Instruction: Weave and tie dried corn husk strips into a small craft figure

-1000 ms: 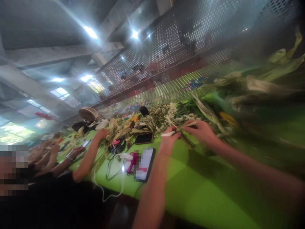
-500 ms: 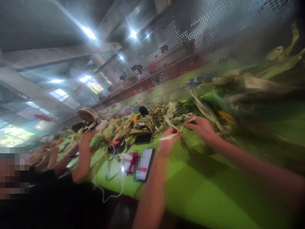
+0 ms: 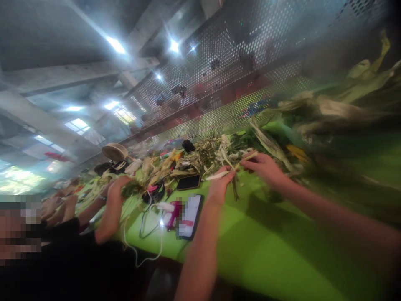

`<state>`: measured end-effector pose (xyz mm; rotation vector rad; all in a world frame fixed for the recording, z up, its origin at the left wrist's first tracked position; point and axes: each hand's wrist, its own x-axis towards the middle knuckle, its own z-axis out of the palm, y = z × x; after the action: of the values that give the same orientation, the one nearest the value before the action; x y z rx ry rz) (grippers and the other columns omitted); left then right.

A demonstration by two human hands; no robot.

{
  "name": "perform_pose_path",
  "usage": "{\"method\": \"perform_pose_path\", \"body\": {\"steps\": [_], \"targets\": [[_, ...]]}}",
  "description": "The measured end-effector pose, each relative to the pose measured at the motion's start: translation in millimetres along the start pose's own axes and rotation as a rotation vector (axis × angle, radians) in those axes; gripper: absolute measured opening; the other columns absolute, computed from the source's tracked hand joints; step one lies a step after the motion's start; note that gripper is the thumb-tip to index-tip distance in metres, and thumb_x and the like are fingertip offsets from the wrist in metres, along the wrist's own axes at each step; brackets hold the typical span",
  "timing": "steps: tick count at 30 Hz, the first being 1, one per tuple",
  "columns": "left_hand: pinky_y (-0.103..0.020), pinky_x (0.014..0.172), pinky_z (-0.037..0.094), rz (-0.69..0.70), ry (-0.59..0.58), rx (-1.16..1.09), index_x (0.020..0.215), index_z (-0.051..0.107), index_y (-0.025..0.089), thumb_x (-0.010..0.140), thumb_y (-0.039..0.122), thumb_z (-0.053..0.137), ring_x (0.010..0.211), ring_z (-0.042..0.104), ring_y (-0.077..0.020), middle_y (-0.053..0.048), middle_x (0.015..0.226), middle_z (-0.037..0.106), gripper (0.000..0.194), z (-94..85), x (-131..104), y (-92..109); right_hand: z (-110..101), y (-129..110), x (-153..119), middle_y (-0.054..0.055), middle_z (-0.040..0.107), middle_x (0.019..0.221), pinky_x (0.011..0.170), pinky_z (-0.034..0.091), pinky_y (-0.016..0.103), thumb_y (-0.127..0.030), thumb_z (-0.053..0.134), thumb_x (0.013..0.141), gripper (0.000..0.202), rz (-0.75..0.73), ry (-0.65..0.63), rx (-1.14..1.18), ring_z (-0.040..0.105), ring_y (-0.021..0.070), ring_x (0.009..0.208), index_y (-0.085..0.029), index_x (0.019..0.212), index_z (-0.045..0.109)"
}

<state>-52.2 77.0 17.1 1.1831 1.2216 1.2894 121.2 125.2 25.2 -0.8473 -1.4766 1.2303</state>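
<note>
Dried corn husk strips [image 3: 235, 189] are gripped in my left hand [image 3: 219, 186], with thin darker ends hanging below the fingers and a pale piece sticking out to the left. Close by on the right, my right hand [image 3: 266, 168] pinches a narrow pale husk strip [image 3: 251, 156] between thumb and fingers. The fingertips of both hands are a short way apart, just above the green tabletop [image 3: 250, 251]. Blur hides how the strips cross between them.
Loose husks [image 3: 219, 154] heap along a perforated metal screen [image 3: 200, 100]. Larger husks [image 3: 341, 108] lie to the right. Two phones, one dark [image 3: 188, 182] and one lit [image 3: 190, 217], lie left of my arm beside a white cable [image 3: 138, 261]. A co-worker's hand [image 3: 119, 186] touches a green bunch [image 3: 132, 189].
The husk ends hanging from my left hand have swung left, and that hand has shifted slightly. My right hand stays nearly still. The co-worker's hand has moved down onto the green bunch.
</note>
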Motion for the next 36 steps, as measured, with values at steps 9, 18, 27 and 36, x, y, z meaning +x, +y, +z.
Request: {"method": "perform_pose_path", "body": {"steps": [9, 18, 27, 36], "targets": [[-0.025, 0.069, 0.044, 0.024, 0.011, 0.116, 0.082, 0.067, 0.019, 0.071, 0.045, 0.075, 0.072, 0.055, -0.0147, 0.000, 0.071, 0.061, 0.030, -0.3, 2.8, -2.2, -6.1, 12.9, 12.1, 0.007, 0.066, 0.075, 0.065, 0.047, 0.036, -0.051, 0.070, 0.069, 0.035, 0.121, 0.003, -0.068, 0.059, 0.0214, 0.068, -0.018, 0.079, 0.065], [-0.027, 0.075, 0.042, 0.156, 0.005, 0.300, 0.080, 0.071, 0.020, 0.074, 0.031, 0.071, 0.078, 0.054, -0.0169, -0.001, 0.077, 0.065, 0.013, 6.6, 3.1, 2.5, -14.1, -6.8, 7.2, 0.008, 0.071, 0.109, 0.097, 0.040, 0.043, -0.032, 0.067, 0.083, 0.016, -0.405, 0.102, -0.651, 0.057, 0.0288, 0.108, -0.026, 0.095, 0.075], [-0.031, 0.083, 0.043, 0.187, -0.140, 0.362, 0.077, 0.073, 0.021, 0.078, 0.026, 0.065, 0.085, 0.059, -0.0206, -0.005, 0.086, 0.071, 0.009, 8.4, 2.6, -2.6, 1.4, -5.2, -0.8, 0.004, 0.070, 0.079, 0.078, 0.041, 0.034, -0.020, 0.066, 0.079, 0.008, -0.331, -0.039, -0.571, 0.057, 0.0225, 0.086, -0.022, 0.072, 0.069], [-0.029, 0.078, 0.043, 0.140, -0.041, 0.280, 0.083, 0.073, 0.020, 0.076, 0.031, 0.069, 0.081, 0.056, -0.0176, -0.003, 0.084, 0.069, 0.013, 10.9, 0.8, -0.2, -1.2, -4.9, 1.2, 0.003, 0.071, 0.083, 0.070, 0.043, 0.030, -0.026, 0.063, 0.082, 0.007, -0.232, -0.060, -0.462, 0.062, 0.0202, 0.078, -0.023, 0.081, 0.070]]}}
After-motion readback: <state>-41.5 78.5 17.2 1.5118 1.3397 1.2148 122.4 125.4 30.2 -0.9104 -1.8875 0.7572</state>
